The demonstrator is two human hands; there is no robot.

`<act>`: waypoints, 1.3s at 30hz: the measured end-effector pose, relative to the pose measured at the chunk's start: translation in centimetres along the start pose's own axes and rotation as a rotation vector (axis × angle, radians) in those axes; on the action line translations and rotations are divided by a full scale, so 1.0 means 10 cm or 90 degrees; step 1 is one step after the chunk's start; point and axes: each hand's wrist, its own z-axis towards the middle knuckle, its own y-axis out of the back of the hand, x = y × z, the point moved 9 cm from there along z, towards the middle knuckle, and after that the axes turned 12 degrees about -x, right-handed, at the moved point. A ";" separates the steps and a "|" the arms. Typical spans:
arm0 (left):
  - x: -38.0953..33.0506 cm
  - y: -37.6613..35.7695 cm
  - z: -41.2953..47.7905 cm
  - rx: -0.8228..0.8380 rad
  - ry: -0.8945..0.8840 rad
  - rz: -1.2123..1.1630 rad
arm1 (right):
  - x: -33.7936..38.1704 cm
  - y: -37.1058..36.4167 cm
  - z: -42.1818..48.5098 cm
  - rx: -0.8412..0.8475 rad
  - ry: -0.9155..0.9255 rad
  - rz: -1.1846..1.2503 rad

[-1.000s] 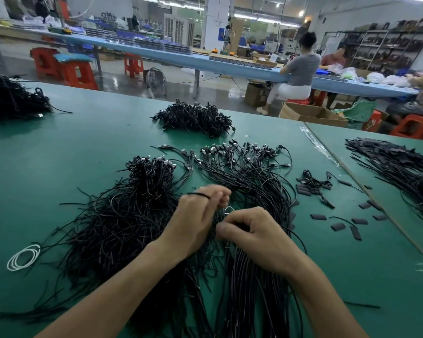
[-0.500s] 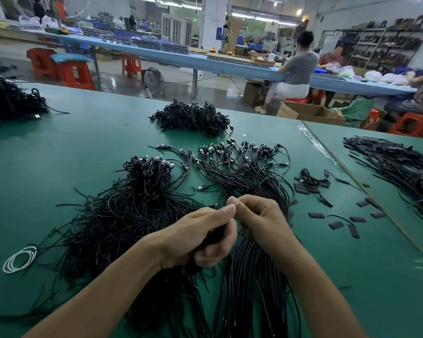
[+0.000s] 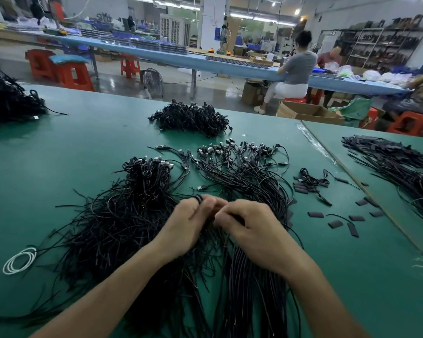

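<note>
Your hands have dropped back onto the cables after lifting, fingertips pinched together, half a second ago. Your left hand (image 3: 188, 225) now sits knuckle to knuckle with your right hand (image 3: 252, 230). A black band (image 3: 198, 199) is wound round a curled left finger, as it was a second ago. Your right hand's fingers are curled tight into the top of the bundle of cables (image 3: 242, 276); what they pinch is hidden. The bundle runs from under your hands toward you, its plugs (image 3: 242, 154) fanned out beyond your knuckles. The return to the pile suggests the band is about to go round the bundle, a tie that is not yet made.

The work lies on a green table (image 3: 71, 154). A tangled loose pile (image 3: 122, 223) sits just left of the bundle, a white ring (image 3: 18, 261) at its far left edge. Short black sleeves (image 3: 335, 224) are scattered to the right, and a far heap (image 3: 191, 118) sits beyond. Across the aisle, a seated person (image 3: 296, 69) works at a long blue bench (image 3: 230, 67), with red stools (image 3: 59, 69), a cardboard box (image 3: 308, 113) and shelves (image 3: 381, 47) around the workshop floor.
</note>
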 end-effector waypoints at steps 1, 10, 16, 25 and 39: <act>0.00 -0.08 -0.06 0.047 0.028 0.007 | 0.00 0.05 0.04 -0.032 0.009 0.001; -0.05 -0.30 -0.29 0.280 0.342 -0.331 | -0.28 -0.10 0.03 -0.076 -0.129 0.270; -0.12 -0.09 0.03 0.047 0.260 -0.502 | -0.18 -0.40 -0.12 0.071 -0.097 0.110; 0.04 -0.08 0.00 0.066 -0.008 0.119 | -0.05 -0.19 -0.15 0.112 0.015 -0.041; 0.14 -0.30 -0.52 0.448 0.405 -0.161 | -0.15 -0.17 -0.14 0.148 -0.071 0.376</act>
